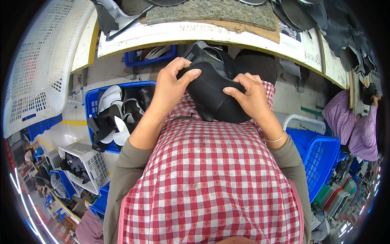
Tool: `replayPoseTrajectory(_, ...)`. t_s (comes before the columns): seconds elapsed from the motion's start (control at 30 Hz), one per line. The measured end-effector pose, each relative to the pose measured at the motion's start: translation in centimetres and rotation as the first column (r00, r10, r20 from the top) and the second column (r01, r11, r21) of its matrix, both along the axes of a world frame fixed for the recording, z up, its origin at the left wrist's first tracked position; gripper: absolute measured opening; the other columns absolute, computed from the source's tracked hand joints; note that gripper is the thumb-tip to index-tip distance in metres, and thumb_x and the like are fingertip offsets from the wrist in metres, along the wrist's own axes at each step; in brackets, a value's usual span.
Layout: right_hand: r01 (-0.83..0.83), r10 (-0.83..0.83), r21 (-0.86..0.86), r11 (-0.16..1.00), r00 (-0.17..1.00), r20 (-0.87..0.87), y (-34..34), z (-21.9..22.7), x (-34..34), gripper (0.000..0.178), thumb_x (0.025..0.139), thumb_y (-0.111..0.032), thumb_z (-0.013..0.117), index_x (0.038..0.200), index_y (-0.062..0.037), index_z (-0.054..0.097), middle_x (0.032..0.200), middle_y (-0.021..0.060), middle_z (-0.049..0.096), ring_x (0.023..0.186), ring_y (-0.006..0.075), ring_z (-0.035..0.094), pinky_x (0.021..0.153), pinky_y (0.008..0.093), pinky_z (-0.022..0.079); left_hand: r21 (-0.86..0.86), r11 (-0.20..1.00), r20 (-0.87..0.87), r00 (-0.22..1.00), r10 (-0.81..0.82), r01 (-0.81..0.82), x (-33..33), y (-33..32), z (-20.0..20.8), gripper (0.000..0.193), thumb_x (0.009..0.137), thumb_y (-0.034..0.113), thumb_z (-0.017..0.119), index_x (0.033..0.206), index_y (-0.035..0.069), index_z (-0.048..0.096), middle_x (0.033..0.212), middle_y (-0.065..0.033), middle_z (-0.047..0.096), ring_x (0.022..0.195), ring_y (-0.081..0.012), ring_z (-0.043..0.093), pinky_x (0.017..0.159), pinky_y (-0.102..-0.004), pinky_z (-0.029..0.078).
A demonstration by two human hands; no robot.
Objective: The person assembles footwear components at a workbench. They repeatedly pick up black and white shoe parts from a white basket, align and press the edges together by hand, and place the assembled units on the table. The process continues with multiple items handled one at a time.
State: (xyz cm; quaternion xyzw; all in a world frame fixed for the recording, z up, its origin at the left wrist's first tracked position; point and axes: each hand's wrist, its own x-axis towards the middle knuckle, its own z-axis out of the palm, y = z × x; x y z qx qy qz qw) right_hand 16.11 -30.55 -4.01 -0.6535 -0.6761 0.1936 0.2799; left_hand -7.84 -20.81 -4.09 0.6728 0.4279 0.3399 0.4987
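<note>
A soft black shoe upper (209, 91) lies across my lap against the red-and-white checked apron (203, 162), below the front edge of the bench. My left hand (174, 77) grips its upper left edge, thumb lying on top and fingers curled behind. At its right edge my right hand (248, 94) pinches the material between thumb and fingers. The part at the top stands open and shows a shiny black inside with a small label. The fingertips behind the upper are hidden.
The white bench (122, 42) carries a stone slab (211, 15) and black cut pieces (296, 14). At left a blue basket (91, 106) holds black and white pieces; a white crate (36, 69) hangs beside the bench. Blue crates (323, 162) stand at right, near another person's purple sleeve (365, 134).
</note>
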Motion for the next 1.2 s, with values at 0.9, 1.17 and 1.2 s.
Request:
replayPoseTrajectory(0.9, -0.558, 0.200, -0.255, 0.789, 0.628, -0.752, 8.8, 2.2, 8.3, 0.045, 0.085, -0.010, 0.084, 0.124, 0.0013, 0.065, 0.097, -0.0001, 0.069, 0.087, 0.0077, 0.063, 0.082, 0.0265, 0.054, 0.224, 0.728, -0.052, 0.754, -0.654, 0.647, -2.1, 4.0, 8.1, 0.095, 0.073, 0.012, 0.087, 0.156, 0.013, 0.039, 0.157, -0.0206, 0.038, 0.145, -0.0390, 0.039, 0.117, -0.0491, 0.039)
replayPoseTrajectory(1.17, -0.346, 0.064, -0.322, 0.881, 0.762, -0.645, 6.0, 5.8, 6.4, 0.020, 0.091, -0.005, 0.076, 0.108, -0.0005, 0.065, 0.099, 0.0000, 0.065, 0.088, 0.0063, 0.060, 0.079, 0.0239, 0.052, 0.369, 0.850, -0.178, 0.926, -0.332, 0.376, -0.8, 2.0, 3.9, 0.056, 0.082, -0.011, 0.059, 0.137, -0.001, 0.053, 0.130, -0.0205, 0.060, 0.116, -0.0415, 0.063, 0.097, -0.0462, 0.054)
replayPoseTrajectory(1.2, -0.309, 0.048, -0.340, 0.888, 0.798, -0.601, 6.2, 6.6, 5.4, 0.021, 0.091, -0.006, 0.076, 0.109, -0.0001, 0.065, 0.100, -0.0001, 0.065, 0.089, 0.0065, 0.059, 0.078, 0.0261, 0.053, 0.409, 0.813, -0.207, 0.909, -0.361, 0.416, -0.9, 2.7, 4.3, 0.048, 0.084, -0.008, 0.060, 0.131, -0.002, 0.058, 0.124, -0.0186, 0.064, 0.109, -0.0406, 0.066, 0.092, -0.0462, 0.056)
